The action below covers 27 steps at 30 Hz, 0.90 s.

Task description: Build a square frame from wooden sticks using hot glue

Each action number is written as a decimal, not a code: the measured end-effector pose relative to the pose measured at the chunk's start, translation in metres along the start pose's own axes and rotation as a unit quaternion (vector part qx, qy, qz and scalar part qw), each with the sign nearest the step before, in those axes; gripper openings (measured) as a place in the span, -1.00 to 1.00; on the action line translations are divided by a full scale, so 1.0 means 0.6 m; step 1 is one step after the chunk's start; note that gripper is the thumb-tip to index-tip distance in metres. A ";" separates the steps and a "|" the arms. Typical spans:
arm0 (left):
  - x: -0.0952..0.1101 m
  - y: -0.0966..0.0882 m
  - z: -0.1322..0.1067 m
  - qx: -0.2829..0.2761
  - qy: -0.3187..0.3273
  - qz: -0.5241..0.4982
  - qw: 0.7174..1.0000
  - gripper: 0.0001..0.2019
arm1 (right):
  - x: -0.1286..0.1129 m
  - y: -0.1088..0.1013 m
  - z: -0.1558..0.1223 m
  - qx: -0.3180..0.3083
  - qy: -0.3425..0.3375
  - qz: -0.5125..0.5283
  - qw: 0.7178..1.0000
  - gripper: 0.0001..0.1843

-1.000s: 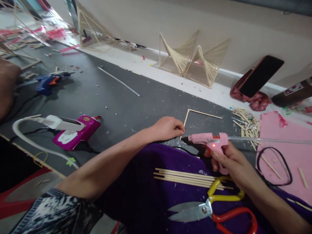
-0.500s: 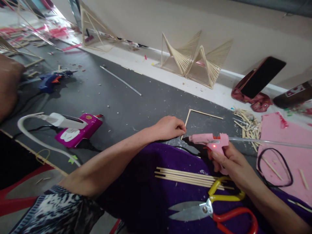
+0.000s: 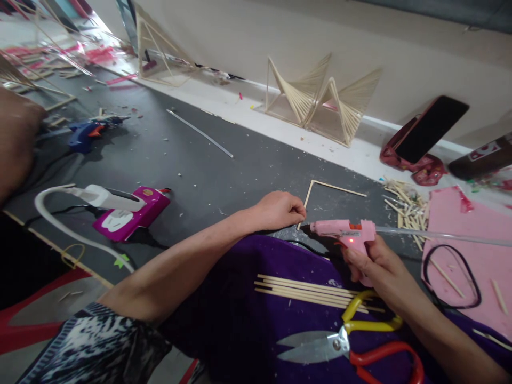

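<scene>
While the left hand (image 3: 282, 209) rests low over the grey tabletop (image 3: 224, 186), wrist fairly straight and fingers curled, its thumb and fingertips are pinched on the near leg of a thin stick corner (image 3: 338, 188), which lies flat just beyond the edge of a purple cloth (image 3: 240, 266). Right hand (image 3: 374, 261) is wrapped around the handle of a pink glue gun (image 3: 344, 229), thumb on the near side, forearm angling in from the lower right. Nozzle's right beside the stick's near end; can't tell if it's touching. Red light's on, and a long clear glue stick (image 3: 440, 233) pokes out the back.

Labels: small one on the gun, too tiny to read. Magenta power box (image 3: 138, 216) has a white patch and a gold sticker, also unreadable, and same for the bottle (image 3: 494, 152).

As for clutter, yellow-and-red scissors (image 3: 338, 344) lie below, one handle overlapping a row of loose sticks (image 3: 304, 293). Cut bits (image 3: 408, 213) are heaped right of the corner, near a propped phone (image 3: 434, 128). Two stick models (image 3: 296, 98) stand by the wall, and a blue glue gun (image 3: 82, 137) sits off left.
</scene>
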<state>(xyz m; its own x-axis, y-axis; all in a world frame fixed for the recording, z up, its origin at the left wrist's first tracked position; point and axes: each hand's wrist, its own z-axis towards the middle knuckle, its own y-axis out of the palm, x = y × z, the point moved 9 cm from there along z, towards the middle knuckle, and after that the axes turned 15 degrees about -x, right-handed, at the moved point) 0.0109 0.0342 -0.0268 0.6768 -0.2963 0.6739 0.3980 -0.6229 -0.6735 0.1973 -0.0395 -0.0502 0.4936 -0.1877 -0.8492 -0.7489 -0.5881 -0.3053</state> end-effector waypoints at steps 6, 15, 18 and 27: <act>0.002 -0.001 -0.001 0.000 -0.003 0.006 1.000 -0.82 | -0.009 0.003 -0.006 -0.007 0.001 -0.022 1.000 -0.70; 0.003 -0.001 -0.002 0.000 -0.001 0.001 1.000 -0.83 | -0.006 0.004 -0.003 -0.003 -0.007 -0.013 1.000 -0.67; 0.002 -0.001 -0.001 -0.001 -0.004 0.003 1.000 -0.83 | -0.005 0.002 -0.003 0.001 -0.011 -0.015 1.000 -0.68; 0.002 0.000 -0.001 -0.003 -0.003 0.006 1.000 -0.81 | -0.005 0.001 -0.007 0.007 -0.005 -0.034 0.999 -0.68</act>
<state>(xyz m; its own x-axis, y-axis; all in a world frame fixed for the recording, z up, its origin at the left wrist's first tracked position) 0.0114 0.0331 -0.0258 0.6854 -0.2984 0.6642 0.3864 -0.6240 -0.6792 0.1974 -0.0426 -0.0459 0.5392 -0.1401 -0.8304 -0.7197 -0.5888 -0.3680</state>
